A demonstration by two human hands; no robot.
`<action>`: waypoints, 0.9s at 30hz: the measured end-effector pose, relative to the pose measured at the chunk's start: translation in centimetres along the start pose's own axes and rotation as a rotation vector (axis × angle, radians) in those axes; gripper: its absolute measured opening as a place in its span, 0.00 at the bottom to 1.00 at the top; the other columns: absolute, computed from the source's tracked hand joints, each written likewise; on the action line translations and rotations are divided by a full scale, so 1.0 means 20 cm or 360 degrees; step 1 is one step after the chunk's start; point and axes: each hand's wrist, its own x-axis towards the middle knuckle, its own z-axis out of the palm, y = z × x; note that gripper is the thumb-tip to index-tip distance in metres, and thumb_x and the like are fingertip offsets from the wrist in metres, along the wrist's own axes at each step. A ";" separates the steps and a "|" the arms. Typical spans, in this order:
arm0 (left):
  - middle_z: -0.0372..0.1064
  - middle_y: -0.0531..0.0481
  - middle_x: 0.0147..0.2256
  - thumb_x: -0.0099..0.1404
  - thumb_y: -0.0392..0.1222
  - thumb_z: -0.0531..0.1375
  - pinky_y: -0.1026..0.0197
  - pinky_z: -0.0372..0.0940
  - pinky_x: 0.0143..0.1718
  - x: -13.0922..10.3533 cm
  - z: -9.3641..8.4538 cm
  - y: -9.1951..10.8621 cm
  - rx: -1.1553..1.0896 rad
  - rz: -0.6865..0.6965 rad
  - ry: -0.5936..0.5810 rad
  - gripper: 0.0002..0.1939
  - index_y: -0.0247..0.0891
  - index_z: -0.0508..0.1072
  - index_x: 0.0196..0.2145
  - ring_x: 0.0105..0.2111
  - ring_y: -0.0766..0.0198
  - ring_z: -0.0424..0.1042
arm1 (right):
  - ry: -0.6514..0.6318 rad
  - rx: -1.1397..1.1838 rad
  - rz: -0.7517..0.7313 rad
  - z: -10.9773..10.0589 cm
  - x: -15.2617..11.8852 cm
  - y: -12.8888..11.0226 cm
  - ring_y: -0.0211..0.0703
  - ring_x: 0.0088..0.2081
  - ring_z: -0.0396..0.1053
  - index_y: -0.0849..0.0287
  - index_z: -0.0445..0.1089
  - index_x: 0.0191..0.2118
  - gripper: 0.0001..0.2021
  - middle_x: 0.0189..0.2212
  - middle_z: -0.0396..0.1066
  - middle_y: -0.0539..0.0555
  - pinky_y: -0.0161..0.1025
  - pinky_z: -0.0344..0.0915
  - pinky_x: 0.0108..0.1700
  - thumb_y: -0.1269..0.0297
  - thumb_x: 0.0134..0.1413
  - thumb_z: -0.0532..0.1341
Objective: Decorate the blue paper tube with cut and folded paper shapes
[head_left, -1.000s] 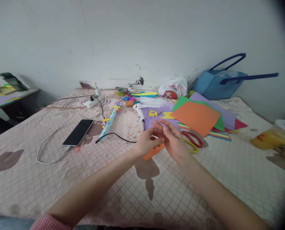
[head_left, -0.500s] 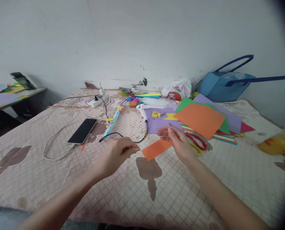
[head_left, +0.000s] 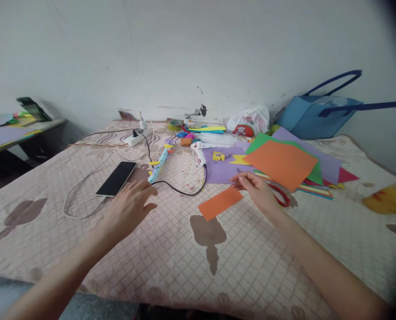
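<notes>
My left hand is open over the cloth, its thumb apart from the fingers, beside the phone and near the lower end of a light blue strip with yellow pieces on it. My right hand is closed, fingers curled and thumb against them, at the right end of an orange paper rectangle. A thin dark tip shows above its fingers; what it belongs to is unclear. Partly behind that hand lie scissors with a red handle.
A white glue gun with a black cord rests by purple paper. Coloured sheets pile up at right, before a blue bag. A power strip and a white plastic bag stand near the wall.
My left hand has moved left, from near the orange rectangle toward the phone, and its fingers have opened. My right hand has shifted slightly right, still at the rectangle.
</notes>
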 end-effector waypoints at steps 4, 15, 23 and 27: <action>0.71 0.46 0.40 0.64 0.40 0.56 0.56 0.62 0.39 0.05 0.03 0.09 -0.0120 0.0088 0.0020 0.06 0.39 0.70 0.29 0.38 0.58 0.70 | 0.0012 -0.0178 -0.0060 -0.03 -0.02 0.02 0.41 0.33 0.71 0.57 0.70 0.36 0.11 0.35 0.73 0.54 0.41 0.68 0.39 0.55 0.57 0.58; 0.69 0.49 0.26 0.66 0.41 0.53 0.63 0.59 0.29 0.31 0.33 0.42 -0.0603 0.0172 -0.0015 0.12 0.35 0.69 0.26 0.27 0.64 0.68 | -0.0727 -0.1086 -0.0891 0.07 -0.17 -0.01 0.48 0.52 0.65 0.57 0.69 0.46 0.11 0.49 0.70 0.57 0.49 0.65 0.53 0.69 0.57 0.59; 0.72 0.49 0.33 0.65 0.36 0.55 0.65 0.63 0.34 0.31 0.42 0.40 -0.1221 0.0184 0.0307 0.06 0.36 0.71 0.35 0.32 0.67 0.69 | -0.0802 -0.1395 -0.1336 0.20 -0.22 0.04 0.49 0.51 0.67 0.63 0.70 0.44 0.10 0.45 0.73 0.59 0.48 0.65 0.55 0.73 0.60 0.54; 0.71 0.50 0.29 0.64 0.38 0.57 0.64 0.63 0.33 0.29 0.43 0.37 -0.1300 0.0108 0.0282 0.08 0.36 0.70 0.27 0.30 0.67 0.69 | -0.0687 -0.1345 -0.1365 0.21 -0.22 0.04 0.48 0.46 0.69 0.62 0.71 0.39 0.10 0.41 0.74 0.58 0.46 0.69 0.49 0.75 0.60 0.53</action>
